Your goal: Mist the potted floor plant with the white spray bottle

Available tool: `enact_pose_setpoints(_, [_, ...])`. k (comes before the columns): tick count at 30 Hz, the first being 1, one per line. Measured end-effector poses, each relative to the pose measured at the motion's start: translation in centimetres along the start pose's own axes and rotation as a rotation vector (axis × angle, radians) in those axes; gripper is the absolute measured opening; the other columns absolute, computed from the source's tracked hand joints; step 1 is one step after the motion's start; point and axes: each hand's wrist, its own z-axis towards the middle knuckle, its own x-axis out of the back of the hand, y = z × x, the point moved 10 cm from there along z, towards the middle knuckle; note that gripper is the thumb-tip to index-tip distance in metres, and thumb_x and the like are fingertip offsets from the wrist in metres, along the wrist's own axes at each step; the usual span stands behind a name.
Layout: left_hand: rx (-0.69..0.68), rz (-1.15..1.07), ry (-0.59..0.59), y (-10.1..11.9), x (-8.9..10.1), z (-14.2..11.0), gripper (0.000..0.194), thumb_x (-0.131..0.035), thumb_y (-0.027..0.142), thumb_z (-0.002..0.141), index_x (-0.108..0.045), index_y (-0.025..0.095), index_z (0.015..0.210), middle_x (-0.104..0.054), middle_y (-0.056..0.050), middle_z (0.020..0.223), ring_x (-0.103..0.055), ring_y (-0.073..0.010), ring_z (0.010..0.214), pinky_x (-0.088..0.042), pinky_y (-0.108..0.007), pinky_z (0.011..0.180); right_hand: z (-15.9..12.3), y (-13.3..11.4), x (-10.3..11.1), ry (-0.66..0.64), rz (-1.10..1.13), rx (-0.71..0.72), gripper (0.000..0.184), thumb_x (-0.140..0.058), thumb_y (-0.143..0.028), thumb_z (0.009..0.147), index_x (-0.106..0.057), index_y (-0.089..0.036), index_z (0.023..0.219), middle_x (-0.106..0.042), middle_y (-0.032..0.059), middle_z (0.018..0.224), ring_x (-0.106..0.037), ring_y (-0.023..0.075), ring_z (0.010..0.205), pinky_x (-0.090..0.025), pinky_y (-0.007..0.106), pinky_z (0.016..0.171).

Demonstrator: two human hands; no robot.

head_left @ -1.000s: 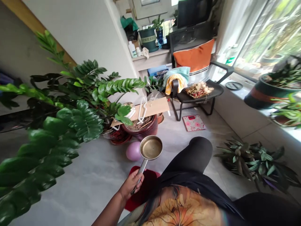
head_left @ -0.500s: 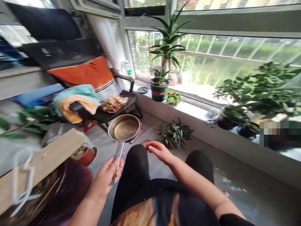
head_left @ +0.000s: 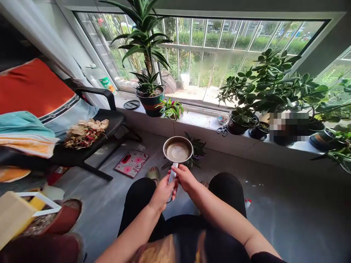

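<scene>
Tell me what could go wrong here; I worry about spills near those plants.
The metal ladle looks filled with liquid nearly to its rim, and the left hand and right hand grip only its thin handle, so a tilt could slop it onto the lap or floor. The small floor plant just beyond it could be flooded.

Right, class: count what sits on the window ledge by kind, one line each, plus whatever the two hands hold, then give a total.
Potted plants on the ledge: 4 (aloe pot, small plant, two dark pots)
Scissors: 1
Round dark lid: 1
Pan, handle held by left hand and right hand: 1
Total: 7
</scene>
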Motion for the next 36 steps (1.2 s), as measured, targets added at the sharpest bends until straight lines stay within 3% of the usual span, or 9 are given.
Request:
enact_pose_setpoints(4, [0.043, 0.018, -0.105, -2.6, -4.4, 2.3, 0.056, -0.078, 0.064, 0.072, -0.052, 0.019, 0.094, -0.049, 0.005, 0.064, -0.043, -0.0095, 0.046, -0.036, -0.02, 0.036, 0.7, 0.0, 5.5, 0.141, -0.064, 0.014, 0.053, -0.086, -0.065, 0.062, -0.061, -0.019, 0.071, -0.063, 0.002, 0.059, -0.06, 0.0175, 0.057, -0.044, 0.027, 0.054])
enact_pose_setpoints(8, [0.091, 0.056, -0.187, -5.2, -7.2, 4.8, 0.061, -0.07, 0.063, 0.078, -0.054, 0.017, 0.114, -0.051, 0.004, 0.065, -0.047, -0.0123, 0.048, -0.04, -0.024, 0.043, 1.0, -0.8, 9.9, 0.232, -0.133, 0.1, 0.055, -0.084, -0.069, 0.06, -0.061, -0.019, 0.069, -0.061, 0.0003, 0.055, -0.053, 0.0145, 0.049, -0.041, 0.027, 0.05])
enact_pose_setpoints(13, [-0.18, 0.318, -0.334, -3.4, -8.8, 7.9, 0.032, -0.063, 0.042, 0.085, -0.066, 0.015, 0.101, -0.064, -0.007, 0.088, -0.06, -0.0205, 0.082, -0.049, -0.032, 0.077, 2.0, -1.6, 13.6, 0.258, -0.072, 0.114, 0.054, -0.089, -0.064, 0.059, -0.063, -0.02, 0.075, -0.067, 0.0012, 0.064, -0.063, 0.0175, 0.057, -0.049, 0.029, 0.056])
enact_pose_setpoints(18, [-0.166, 0.449, -0.489, -3.9, -9.0, 10.2, 0.024, -0.053, 0.034, 0.089, -0.069, 0.016, 0.09, -0.064, -0.004, 0.076, -0.057, -0.0176, 0.069, -0.045, -0.028, 0.065, 3.2, -1.8, 15.6, 0.276, -0.072, 0.097, 0.054, -0.093, -0.06, 0.058, -0.066, -0.02, 0.081, -0.069, 0.0014, 0.067, -0.067, 0.0197, 0.062, -0.054, 0.03, 0.058])
enact_pose_setpoints(20, [-0.078, 0.454, -0.428, -5.0, -7.9, 12.1, 0.023, -0.05, 0.025, 0.087, -0.07, 0.014, 0.085, -0.064, -0.004, 0.07, -0.057, -0.0168, 0.063, -0.046, -0.028, 0.063, 3.8, -1.7, 16.3, 0.281, -0.085, 0.096, 0.053, -0.094, -0.059, 0.059, -0.066, -0.02, 0.08, -0.069, 0.0016, 0.068, -0.067, 0.0194, 0.062, -0.056, 0.029, 0.056])
enact_pose_setpoints(22, [-0.023, 0.474, -0.266, -5.9, -5.9, 14.5, 0.023, -0.048, 0.018, 0.085, -0.07, 0.013, 0.082, -0.066, -0.005, 0.071, -0.061, -0.0183, 0.067, -0.05, -0.029, 0.068, 4.2, -1.6, 17.1, 0.286, -0.102, 0.081, 0.051, -0.094, -0.058, 0.06, -0.066, -0.02, 0.08, -0.068, 0.0013, 0.071, -0.065, 0.0173, 0.059, -0.055, 0.028, 0.052])
enact_pose_setpoints(27, [0.004, 0.573, 0.101, -7.7, -1.4, 20.9, 0.033, -0.057, 0.003, 0.074, -0.07, 0.011, 0.104, -0.071, -0.015, 0.11, -0.063, -0.0298, 0.112, -0.047, -0.042, 0.103, 5.1, -1.1, 18.0, 0.252, -0.116, 0.026, 0.048, -0.092, -0.056, 0.066, -0.066, -0.019, 0.083, -0.066, -0.0003, 0.071, -0.05, 0.0083, 0.047, -0.045, 0.02, 0.04])
enact_pose_setpoints(32, [0.067, 0.563, 0.221, -10.3, 0.3, 26.2, 0.052, -0.062, -0.003, 0.071, -0.064, 0.007, 0.123, -0.057, -0.023, 0.14, -0.049, -0.0349, 0.138, -0.039, -0.041, 0.117, 5.9, -0.8, 18.0, 0.231, -0.117, 0.017, 0.046, -0.091, -0.054, 0.07, -0.07, -0.019, 0.092, -0.064, 0.0006, 0.07, -0.053, 0.0105, 0.055, -0.043, 0.017, 0.041])
enact_pose_setpoints(36, [0.137, 0.479, 0.243, -13.4, 0.7, 28.5, 0.051, -0.065, 0.003, 0.075, -0.063, 0.009, 0.125, -0.063, -0.022, 0.134, -0.058, -0.0365, 0.129, -0.046, -0.044, 0.112, 6.4, -0.7, 18.5, 0.214, -0.125, 0.002, 0.041, -0.09, -0.051, 0.073, -0.068, -0.019, 0.087, -0.063, 0.0001, 0.07, -0.05, 0.009, 0.052, -0.04, 0.017, 0.041])
